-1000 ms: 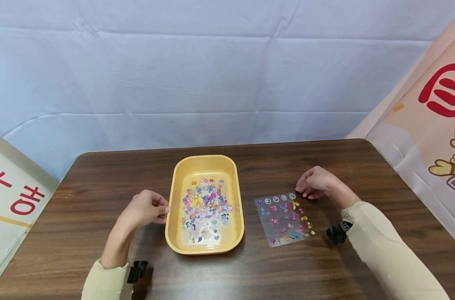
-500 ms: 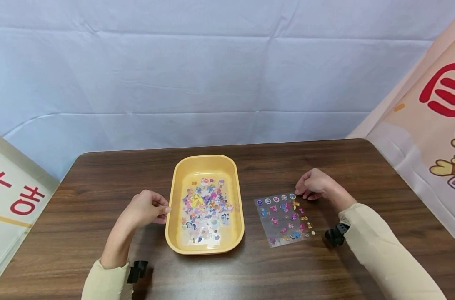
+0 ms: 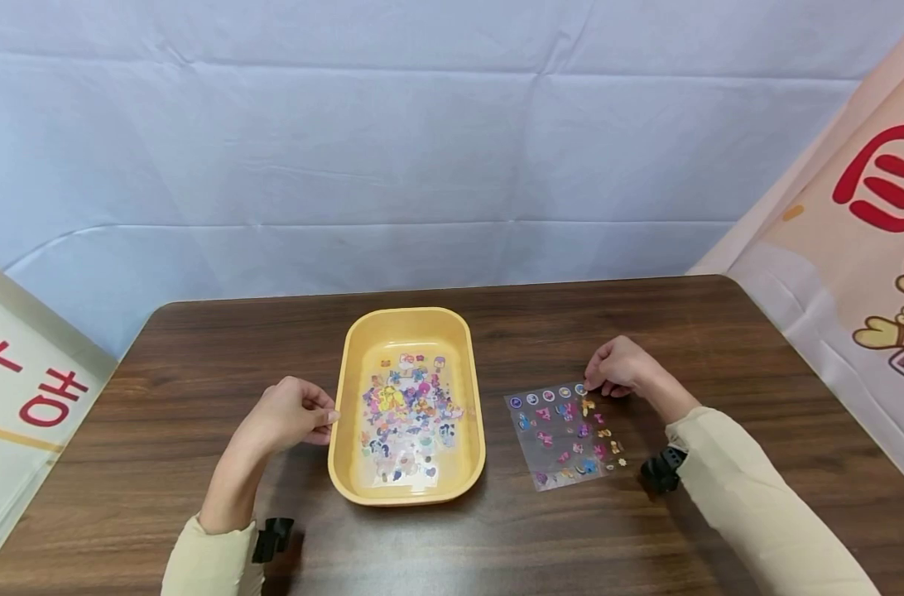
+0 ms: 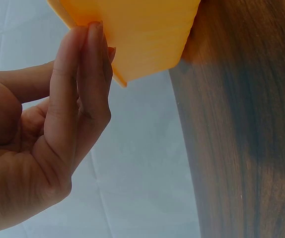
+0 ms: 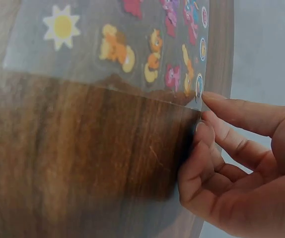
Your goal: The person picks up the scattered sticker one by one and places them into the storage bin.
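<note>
A yellow tray [image 3: 406, 328] stands on the wooden table, holding clear sheets [image 3: 415, 426] printed with small colourful figures, apparently overlapping. My left hand [image 3: 294, 414] pinches the tray's left rim between thumb and fingers; the left wrist view shows the fingertips [image 4: 94, 30] at the yellow edge [image 4: 117, 74]. To the right of the tray lies one clear sticker sheet [image 3: 564, 437] with pony-like figures and a row of round stickers. My right hand [image 3: 620, 367] pinches the sheet's far right corner, thumb on top, as the right wrist view shows [image 5: 242, 163].
The brown wooden table [image 3: 199, 356] runs back to a pale cloth [image 3: 392, 165]. Printed banners [image 3: 854, 273] hang at both sides. Dark wrist-worn devices [image 3: 662, 472] sit by both cuffs. A strip of table separates tray and sticker sheet.
My right hand has shifted slightly left and toward me, onto the sheet's corner. The left hand, the tray and the sticker sheet look the same.
</note>
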A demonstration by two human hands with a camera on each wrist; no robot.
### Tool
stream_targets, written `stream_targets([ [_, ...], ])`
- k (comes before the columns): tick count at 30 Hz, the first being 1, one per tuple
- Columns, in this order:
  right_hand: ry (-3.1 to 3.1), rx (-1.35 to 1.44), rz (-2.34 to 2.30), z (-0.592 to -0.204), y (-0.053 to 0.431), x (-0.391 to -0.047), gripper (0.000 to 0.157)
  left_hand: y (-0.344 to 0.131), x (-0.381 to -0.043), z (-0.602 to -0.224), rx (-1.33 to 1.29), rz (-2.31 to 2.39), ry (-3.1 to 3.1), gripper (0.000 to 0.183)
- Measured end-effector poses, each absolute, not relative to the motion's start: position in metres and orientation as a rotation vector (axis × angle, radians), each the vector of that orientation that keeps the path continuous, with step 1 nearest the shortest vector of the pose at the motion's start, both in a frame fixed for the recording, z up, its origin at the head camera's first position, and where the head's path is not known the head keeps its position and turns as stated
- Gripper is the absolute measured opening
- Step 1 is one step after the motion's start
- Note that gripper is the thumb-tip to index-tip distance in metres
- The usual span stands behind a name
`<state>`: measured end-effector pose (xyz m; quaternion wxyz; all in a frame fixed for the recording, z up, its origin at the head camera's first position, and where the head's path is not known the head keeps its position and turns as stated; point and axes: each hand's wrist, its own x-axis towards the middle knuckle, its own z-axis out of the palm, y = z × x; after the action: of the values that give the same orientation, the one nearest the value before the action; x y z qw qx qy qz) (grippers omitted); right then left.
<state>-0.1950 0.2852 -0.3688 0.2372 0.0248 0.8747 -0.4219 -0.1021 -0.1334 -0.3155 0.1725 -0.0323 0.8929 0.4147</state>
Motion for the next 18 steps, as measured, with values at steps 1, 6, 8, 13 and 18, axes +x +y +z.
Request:
stream_targets([
  [1,2.403,0.067,-1.155,-0.3691,0.2849,-0.1949,0.004,-0.1334,-0.1021,-0.3155,-0.092,1.179,2.533,0.01],
  [6,2.42,0.074,-1.142,-0.3688,0.2834,-0.194,0.005,-0.1331,-0.1021,-0.3156,-0.092,1.185,2.534,0.01],
  [8,2.422,0.073,-1.135,-0.3683,0.283,-0.1938,0.005,-0.1329,-0.1019,-0.3153,-0.092,1.18,2.537,0.01],
  [13,2.432,0.06,-1.109,-0.3652,0.2816,-0.1929,0.005,-0.1322,-0.1014,-0.3139,-0.094,1.169,2.542,0.01],
  [18,2.422,0.064,-1.108,-0.3659,0.2835,-0.1942,0.006,-0.1318,-0.1008,-0.3132,-0.096,1.164,2.544,0.01],
])
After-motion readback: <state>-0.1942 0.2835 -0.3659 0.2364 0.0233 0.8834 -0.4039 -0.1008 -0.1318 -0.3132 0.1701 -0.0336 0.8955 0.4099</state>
